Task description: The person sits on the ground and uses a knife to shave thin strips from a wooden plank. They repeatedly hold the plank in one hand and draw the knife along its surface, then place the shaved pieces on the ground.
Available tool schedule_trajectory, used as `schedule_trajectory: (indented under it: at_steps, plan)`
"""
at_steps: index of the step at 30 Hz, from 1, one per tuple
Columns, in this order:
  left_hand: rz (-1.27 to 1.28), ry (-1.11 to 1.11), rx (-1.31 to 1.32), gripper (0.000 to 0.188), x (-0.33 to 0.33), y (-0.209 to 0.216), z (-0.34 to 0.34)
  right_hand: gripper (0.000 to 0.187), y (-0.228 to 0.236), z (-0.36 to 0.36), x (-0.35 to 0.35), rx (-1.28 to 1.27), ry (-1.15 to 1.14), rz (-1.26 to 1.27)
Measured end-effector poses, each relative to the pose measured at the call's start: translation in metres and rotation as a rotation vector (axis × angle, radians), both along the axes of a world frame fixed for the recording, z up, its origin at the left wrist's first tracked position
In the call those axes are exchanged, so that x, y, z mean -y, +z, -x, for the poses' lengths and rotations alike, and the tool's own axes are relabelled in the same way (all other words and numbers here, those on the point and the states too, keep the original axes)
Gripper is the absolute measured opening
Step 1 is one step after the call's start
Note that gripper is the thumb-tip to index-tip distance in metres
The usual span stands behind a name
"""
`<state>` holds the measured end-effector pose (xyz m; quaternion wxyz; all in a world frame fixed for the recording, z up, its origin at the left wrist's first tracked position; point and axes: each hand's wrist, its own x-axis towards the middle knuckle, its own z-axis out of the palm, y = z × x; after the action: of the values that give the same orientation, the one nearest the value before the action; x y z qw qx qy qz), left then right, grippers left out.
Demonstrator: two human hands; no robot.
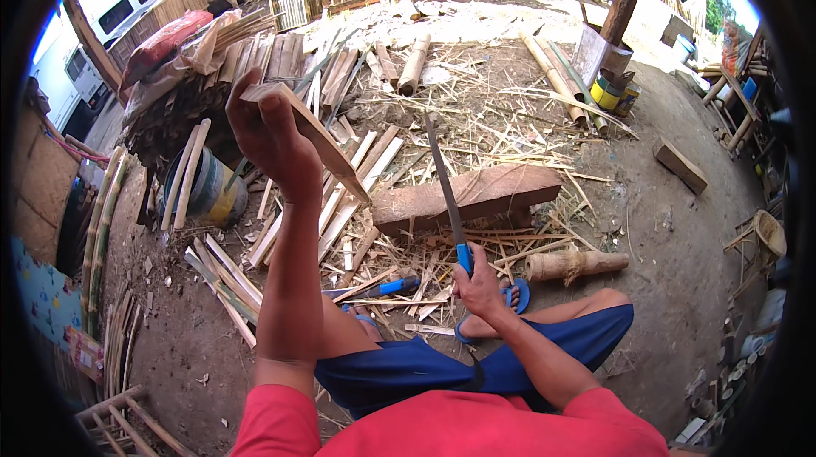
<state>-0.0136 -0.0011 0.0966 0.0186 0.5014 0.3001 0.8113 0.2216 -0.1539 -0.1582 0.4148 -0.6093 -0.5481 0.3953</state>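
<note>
My left hand [276,138] is raised on the left, gripping a split bamboo slat [319,138] near its upper end. The slat slants down to the right, its lower end beside a thick wooden block [501,189] on the ground. In front of my lap, my right hand [482,289] is closed round the blue handle of a long machete [445,175]. Its dark blade points away from me and crosses above the block, apart from the slat. A second blue-handled blade [395,286] lies on the ground between my feet and the split strips.
Bamboo shavings and split strips [344,202] litter the ground. A bucket [217,189] with bamboo pieces stands left, before a stack of slats [195,83]. A bamboo length [578,266] lies right of my feet; a wooden piece [680,165] lies farther right. Bamboo poles [557,74] lie beyond.
</note>
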Motion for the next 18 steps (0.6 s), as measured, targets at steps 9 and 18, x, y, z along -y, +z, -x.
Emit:
schedule_trajectory:
  at_steps: [9,18]
  plan:
    - [0.066,-0.244,-0.014,0.044,0.034,-0.006,-0.030,0.038,0.112,0.010,-0.014,0.041,0.101,-0.037]
    - [0.102,-0.288,-0.017,0.040,0.046,-0.017,-0.048,0.034,0.207,0.026,-0.023,0.132,0.153,-0.542]
